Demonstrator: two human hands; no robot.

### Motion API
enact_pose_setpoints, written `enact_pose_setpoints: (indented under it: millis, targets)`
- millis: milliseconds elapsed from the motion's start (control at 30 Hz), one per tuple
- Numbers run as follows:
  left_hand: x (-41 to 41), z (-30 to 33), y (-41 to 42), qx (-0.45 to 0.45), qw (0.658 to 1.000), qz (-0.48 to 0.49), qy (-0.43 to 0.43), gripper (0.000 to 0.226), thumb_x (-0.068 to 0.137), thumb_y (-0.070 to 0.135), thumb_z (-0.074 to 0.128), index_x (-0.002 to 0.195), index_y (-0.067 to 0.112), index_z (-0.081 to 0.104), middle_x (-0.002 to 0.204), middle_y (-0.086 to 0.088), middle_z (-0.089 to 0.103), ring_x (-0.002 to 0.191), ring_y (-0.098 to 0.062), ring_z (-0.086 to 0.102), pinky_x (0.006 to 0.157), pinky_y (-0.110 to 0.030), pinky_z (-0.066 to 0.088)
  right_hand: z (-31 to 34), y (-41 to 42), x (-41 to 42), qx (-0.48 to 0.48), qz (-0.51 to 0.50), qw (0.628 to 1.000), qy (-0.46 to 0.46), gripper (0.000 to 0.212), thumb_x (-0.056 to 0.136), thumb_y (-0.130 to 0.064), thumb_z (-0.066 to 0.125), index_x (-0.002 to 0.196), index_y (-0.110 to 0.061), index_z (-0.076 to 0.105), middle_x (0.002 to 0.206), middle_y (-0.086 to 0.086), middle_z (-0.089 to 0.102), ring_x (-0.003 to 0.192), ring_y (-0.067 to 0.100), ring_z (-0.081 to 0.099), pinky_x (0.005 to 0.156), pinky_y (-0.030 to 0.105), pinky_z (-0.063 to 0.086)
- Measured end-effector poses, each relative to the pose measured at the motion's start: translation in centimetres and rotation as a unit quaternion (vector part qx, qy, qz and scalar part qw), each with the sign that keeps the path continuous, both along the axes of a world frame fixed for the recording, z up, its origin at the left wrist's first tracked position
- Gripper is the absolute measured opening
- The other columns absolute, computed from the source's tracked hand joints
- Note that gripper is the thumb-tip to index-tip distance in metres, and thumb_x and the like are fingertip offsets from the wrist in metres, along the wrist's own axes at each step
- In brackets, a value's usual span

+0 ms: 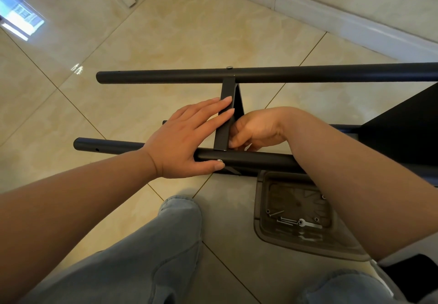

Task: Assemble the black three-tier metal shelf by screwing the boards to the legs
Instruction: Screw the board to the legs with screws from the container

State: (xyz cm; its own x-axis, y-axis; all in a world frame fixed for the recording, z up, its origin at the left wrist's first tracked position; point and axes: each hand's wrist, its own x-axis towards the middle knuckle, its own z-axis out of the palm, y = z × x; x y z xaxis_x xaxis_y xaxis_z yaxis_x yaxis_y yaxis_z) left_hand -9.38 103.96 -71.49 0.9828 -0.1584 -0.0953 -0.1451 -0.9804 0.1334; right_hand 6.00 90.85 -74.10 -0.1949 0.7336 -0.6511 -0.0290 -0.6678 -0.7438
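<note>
The black shelf lies on its side on the tiled floor. Two tubular legs run across the view, the far leg [284,74] and the near leg [256,161]. A board [226,119], seen edge-on, spans between them. My left hand [184,138] lies flat with straight fingers on the board's edge, and its thumb reaches under the near leg beside a silver screw head [220,161]. My right hand [258,128] is curled against the board's right face just above the near leg. What its fingertips hold is hidden. Another screw head [229,67] shows on the far leg.
A second board [403,133] rises at the right. A grey plastic tray [263,209] by my right knee holds a small wrench [308,223] and several screws [285,220]. A white baseboard [331,17] runs along the wall behind. My knees fill the bottom of the view.
</note>
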Motion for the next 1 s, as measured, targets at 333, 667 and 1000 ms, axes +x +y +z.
enact_pose_setpoints:
  millis: [333, 667, 1000]
  targets:
    - [0.05, -0.07, 0.06, -0.002, 1.000, 0.004, -0.004, 0.086, 0.084, 0.075, 0.025, 0.150, 0.019, 0.014, 0.158, -0.002, 0.012, 0.144, -0.020, 0.014, 0.113, -0.037, 0.019, -0.31, 0.12, -0.15, 0.003, 0.007, 1.000, -0.014, 0.014, 0.094, -0.008, 0.048, 0.098, -0.013, 0.061, 0.105, 0.011, 0.062, 0.094, 0.019, 0.060, 0.084, 0.030, 0.049]
    - [0.10, 0.04, -0.03, -0.003, 1.000, 0.005, -0.010, 0.086, 0.084, 0.073, 0.029, 0.149, 0.018, 0.017, 0.157, -0.002, 0.014, 0.143, -0.020, 0.016, 0.113, -0.036, 0.018, 0.08, 0.11, -0.10, -0.006, 0.019, 1.000, 0.005, 0.017, 0.095, -0.008, 0.046, 0.098, -0.015, 0.061, 0.096, 0.007, 0.062, 0.087, 0.017, 0.059, 0.079, 0.029, 0.049]
    - [0.15, 0.04, -0.17, -0.005, 1.000, 0.007, -0.014, 0.085, 0.083, 0.069, 0.035, 0.149, 0.018, 0.018, 0.157, -0.003, 0.017, 0.142, -0.021, 0.018, 0.112, -0.038, 0.020, 0.39, 0.02, -0.34, 0.001, -0.008, 1.000, -0.015, 0.016, 0.093, -0.004, 0.048, 0.098, -0.011, 0.061, 0.101, 0.012, 0.062, 0.092, 0.020, 0.060, 0.081, 0.030, 0.050]
